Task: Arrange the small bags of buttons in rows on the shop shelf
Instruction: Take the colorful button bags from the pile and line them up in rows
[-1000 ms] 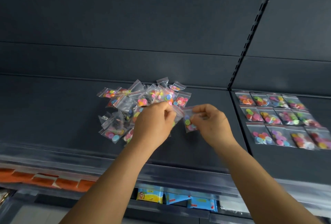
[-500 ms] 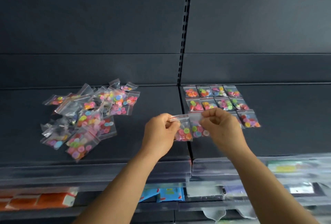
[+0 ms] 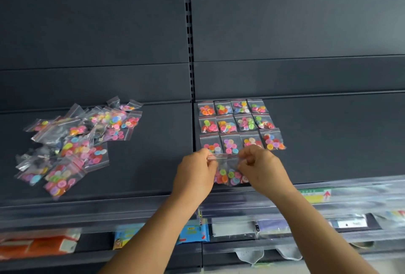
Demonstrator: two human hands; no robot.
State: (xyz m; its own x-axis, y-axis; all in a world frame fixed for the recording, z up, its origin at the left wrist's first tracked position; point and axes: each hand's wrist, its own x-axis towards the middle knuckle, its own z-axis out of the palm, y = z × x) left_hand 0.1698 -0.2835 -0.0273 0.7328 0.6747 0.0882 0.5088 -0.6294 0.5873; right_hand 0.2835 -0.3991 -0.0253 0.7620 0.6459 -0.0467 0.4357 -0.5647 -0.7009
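My left hand (image 3: pixel 195 175) and my right hand (image 3: pixel 260 168) pinch the top edge of small clear bags of coloured buttons (image 3: pixel 230 175), holding them between them just below the arranged rows. Whether it is one bag or two is hard to tell. On the right shelf section, three neat rows of button bags (image 3: pixel 238 124) lie flat. A loose heap of more button bags (image 3: pixel 76 142) is spread over the left shelf section.
A slotted upright (image 3: pixel 189 32) divides the dark shelf (image 3: pixel 328 142) into two sections. A clear plastic rail (image 3: pixel 350 192) with a price label runs along the shelf front. Orange and blue packets (image 3: pixel 190 233) sit on the lower shelf.
Both hands carried the bags from the heap on the left over to the right section, now just below the third row. The view swung right with them.
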